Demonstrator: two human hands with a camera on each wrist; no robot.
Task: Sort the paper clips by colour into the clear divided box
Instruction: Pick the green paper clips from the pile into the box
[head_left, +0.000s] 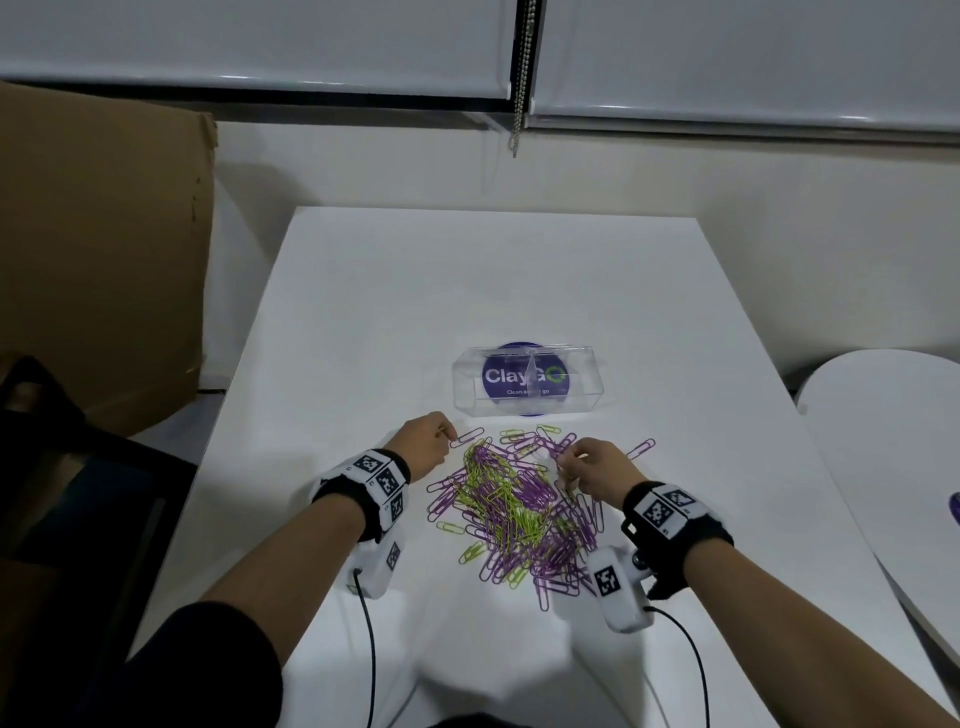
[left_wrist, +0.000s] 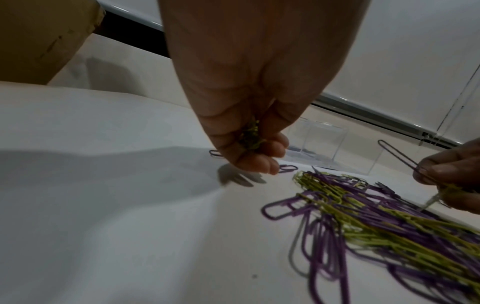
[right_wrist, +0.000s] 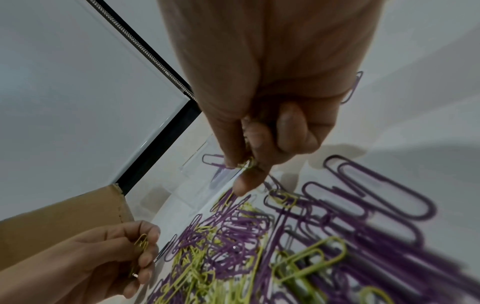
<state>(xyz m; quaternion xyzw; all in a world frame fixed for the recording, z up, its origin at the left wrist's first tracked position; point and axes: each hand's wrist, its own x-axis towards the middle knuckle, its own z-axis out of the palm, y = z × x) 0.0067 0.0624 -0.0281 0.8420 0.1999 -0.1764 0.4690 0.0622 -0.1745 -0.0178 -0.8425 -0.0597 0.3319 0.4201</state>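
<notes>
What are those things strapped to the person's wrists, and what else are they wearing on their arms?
Each wrist carries a black band with white tiles printed with black square codes. Under each hangs a small white camera box, also code-marked, trailing a thin black cable toward the body. The left hand and right hand are bare; a dark sleeve covers the left upper arm.

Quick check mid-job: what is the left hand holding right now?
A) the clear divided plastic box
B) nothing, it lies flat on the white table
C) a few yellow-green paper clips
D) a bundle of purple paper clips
C: the left hand has its fingers curled round a few yellow-green paper clips, seen in both wrist views, while the clear divided plastic box stands apart beyond the pile.
</notes>
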